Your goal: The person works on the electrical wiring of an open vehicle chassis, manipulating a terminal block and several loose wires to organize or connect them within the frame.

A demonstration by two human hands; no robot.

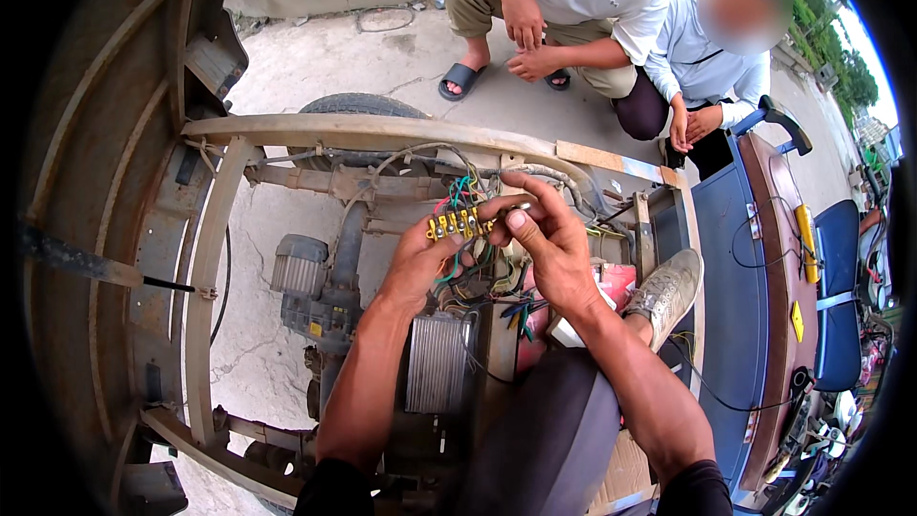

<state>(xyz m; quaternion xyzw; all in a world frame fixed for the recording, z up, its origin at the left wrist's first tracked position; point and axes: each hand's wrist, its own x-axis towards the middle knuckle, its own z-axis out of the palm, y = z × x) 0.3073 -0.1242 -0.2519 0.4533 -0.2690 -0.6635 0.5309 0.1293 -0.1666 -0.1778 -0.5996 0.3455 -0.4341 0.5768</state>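
My left hand (411, 263) grips a yellow terminal block (453, 225) with a row of metal screws, its fingers closed around the block's near and right side. My right hand (559, 258) is just to the right, with thumb and index finger pinched on a small metallic piece, too small to name, close to the block's right end. Thin coloured wires (461, 189), green, red and blue among them, rise behind the block. More loose wires hang below my hands, above a finned metal box (439, 363).
A metal vehicle frame (363, 129) surrounds the work, with a motor (301, 265) at left and a tyre (363, 105) beyond. My shoe (669, 291) rests at right, by a blue-sided seat box (721, 229) carrying a hammer (789, 124) and yellow tool (808, 244). Two people (583, 0) crouch opposite.
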